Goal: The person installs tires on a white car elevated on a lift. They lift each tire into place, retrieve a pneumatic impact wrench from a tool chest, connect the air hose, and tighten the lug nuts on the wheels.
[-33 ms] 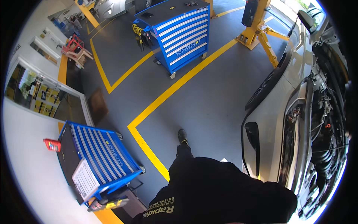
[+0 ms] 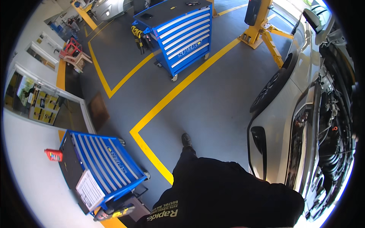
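Neither my left hand nor my right hand can be made out; my dark shirt (image 2: 224,190) fills the lower middle. One of my dark shoes (image 2: 186,140) shows on the grey floor in front of me. To my right stands a light-coloured car (image 2: 279,114) with its engine bay (image 2: 330,140) exposed. At my left is a blue tool cabinet (image 2: 114,161) with several drawers, all closed. On its dark top lie a clipboard with a paper form (image 2: 90,190) and a red bottle (image 2: 54,155).
A second blue tool cabinet (image 2: 186,38) on casters stands ahead, with yellow-and-black gear (image 2: 138,38) hung on its side. A yellow lift post (image 2: 256,24) has low arms near the car's wheel (image 2: 268,89). Plastic chairs (image 2: 77,57) stand by the left wall. Yellow lines (image 2: 182,85) mark the floor.
The whole view has shifted slightly, so the near cabinet sits a little lower and further right. My shirt covers a small white patch seen before. Nothing else has visibly moved.
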A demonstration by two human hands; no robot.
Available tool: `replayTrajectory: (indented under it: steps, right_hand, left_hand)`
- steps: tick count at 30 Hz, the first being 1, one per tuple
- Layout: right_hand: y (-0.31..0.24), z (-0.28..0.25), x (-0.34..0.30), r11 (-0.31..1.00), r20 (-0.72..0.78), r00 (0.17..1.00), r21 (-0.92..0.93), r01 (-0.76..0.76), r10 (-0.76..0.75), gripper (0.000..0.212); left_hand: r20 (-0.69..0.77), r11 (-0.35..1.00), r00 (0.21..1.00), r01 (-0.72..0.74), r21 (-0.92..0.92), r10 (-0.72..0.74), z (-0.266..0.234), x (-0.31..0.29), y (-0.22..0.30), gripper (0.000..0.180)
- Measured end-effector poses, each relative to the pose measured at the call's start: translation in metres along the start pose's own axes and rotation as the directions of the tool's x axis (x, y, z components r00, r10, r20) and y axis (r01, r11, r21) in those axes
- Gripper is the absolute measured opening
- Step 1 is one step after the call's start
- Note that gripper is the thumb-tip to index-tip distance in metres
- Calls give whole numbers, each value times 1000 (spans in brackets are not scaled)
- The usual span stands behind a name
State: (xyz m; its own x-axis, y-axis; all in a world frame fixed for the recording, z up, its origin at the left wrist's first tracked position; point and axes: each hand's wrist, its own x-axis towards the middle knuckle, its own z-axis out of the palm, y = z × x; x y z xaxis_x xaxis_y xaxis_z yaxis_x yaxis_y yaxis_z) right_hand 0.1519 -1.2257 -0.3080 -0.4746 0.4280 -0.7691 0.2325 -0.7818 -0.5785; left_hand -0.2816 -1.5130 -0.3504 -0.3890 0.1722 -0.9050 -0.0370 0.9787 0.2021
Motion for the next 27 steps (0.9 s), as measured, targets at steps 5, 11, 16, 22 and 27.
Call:
replayTrajectory:
  steps: [5, 11, 16, 22, 27]
  right_hand:
    - [-136, -4, 45, 871, -2, 998, 487, -60, 70, 51]
    - [-292, -45, 125, 997, -200, 979, 65, 49, -35, 55]
    - [-340, -126, 199, 861, -271, 944, 508, -24, 186, 54]
    - [-412, -214, 214, 811, -398, 834, 577, -95, 381, 56]
    - [-482, -278, 258, 799, -460, 749, 581, -151, 476, 58]
  left_hand:
    - [101, 583, 875, -398, 709, 474, -124, 159, 263, 48]
    - [32, 107, 139, -871, 480, 990, -189, 177, 738, 34]
    - [197, -131, -8, -772, 621, 980, -148, 239, 943, 35]
    - [193, 808, 850, -362, -465, 491, -58, 281, 1049, 60]
    - [141, 468, 953, -1, -884, 268, -3, 410, 1110, 70]
